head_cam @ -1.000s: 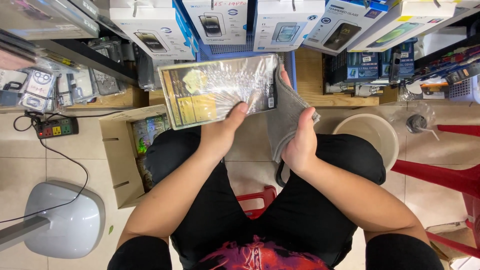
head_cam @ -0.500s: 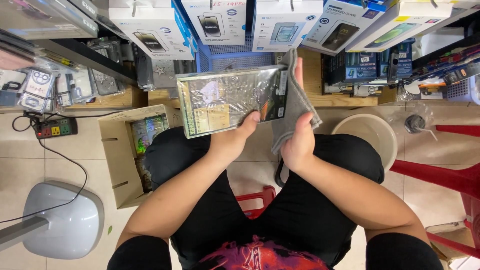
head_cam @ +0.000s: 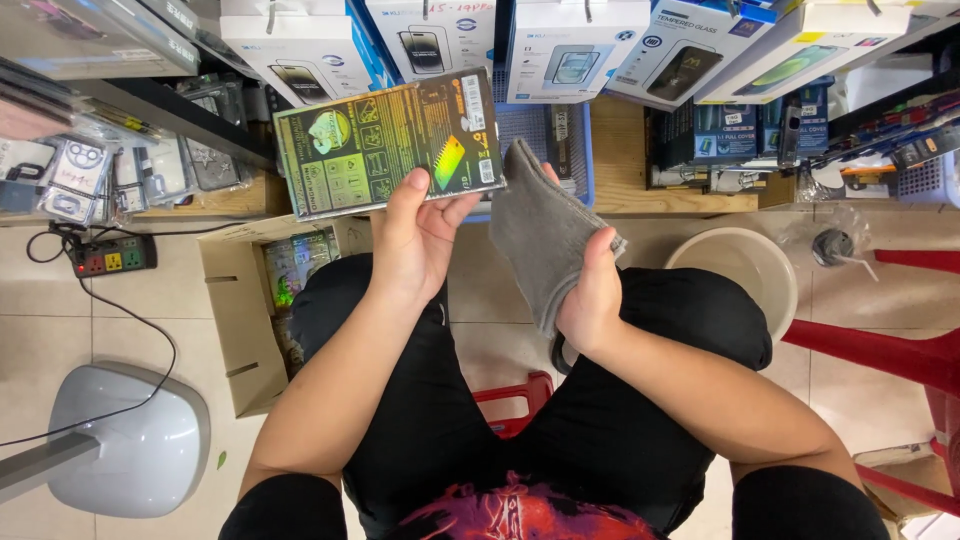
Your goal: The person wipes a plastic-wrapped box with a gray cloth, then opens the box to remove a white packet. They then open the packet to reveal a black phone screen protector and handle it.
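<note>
Here the left hand (head_cam: 415,235) held a flat green and black packet (head_cam: 390,145) by its lower edge, the grip shut on it with the thumb on the near face and the fingers behind; the packet stood up in front of the person, above the lap, its long axis running left to right and tilted slightly up toward the right; the right hand (head_cam: 590,295) was closed on a grey cloth (head_cam: 540,225), pinching its lower part while the rest rose upright; the cloth lay just to the right of the packet, its top edge near the packet's right end, whether touching I could not tell; a cardboard box (head_cam: 235,330) sat on the floor at the left, and a pale round basin (head_cam: 745,265) at the right.
</note>
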